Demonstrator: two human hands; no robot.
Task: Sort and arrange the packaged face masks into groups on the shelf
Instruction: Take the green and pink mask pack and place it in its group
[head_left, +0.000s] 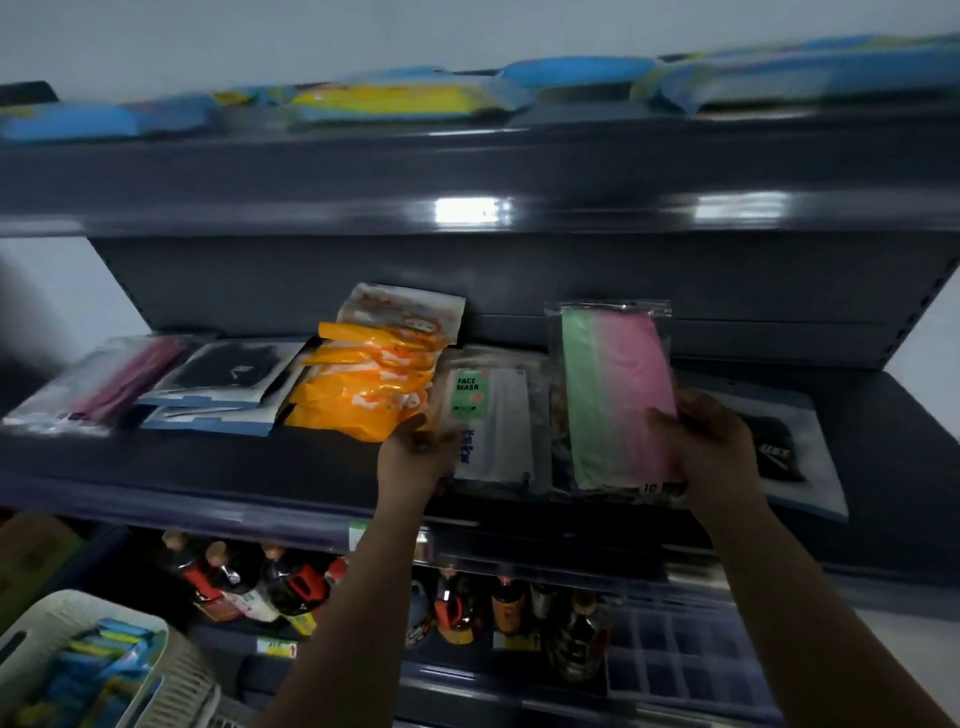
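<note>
On the dark middle shelf (260, 467) lie packaged face masks. My right hand (711, 441) grips a clear pack of green-and-pink masks (618, 395), held tilted upright above the shelf. My left hand (421, 452) holds the left edge of a white pack labelled FACE MASK (493, 426), which lies flat. To the left sits a heap of orange packs (374, 384), then black masks in blue-edged packs (223, 379), and maroon masks in a clear pack (98, 389) at the far left. A black mask pack (789, 457) lies behind my right hand.
The top shelf carries blue and yellow packs (405, 98). Below, dark sauce bottles (280, 587) with red caps stand in a row, beside a dark crate (685, 660). A white basket (62, 634) with blue packs sits at the lower left.
</note>
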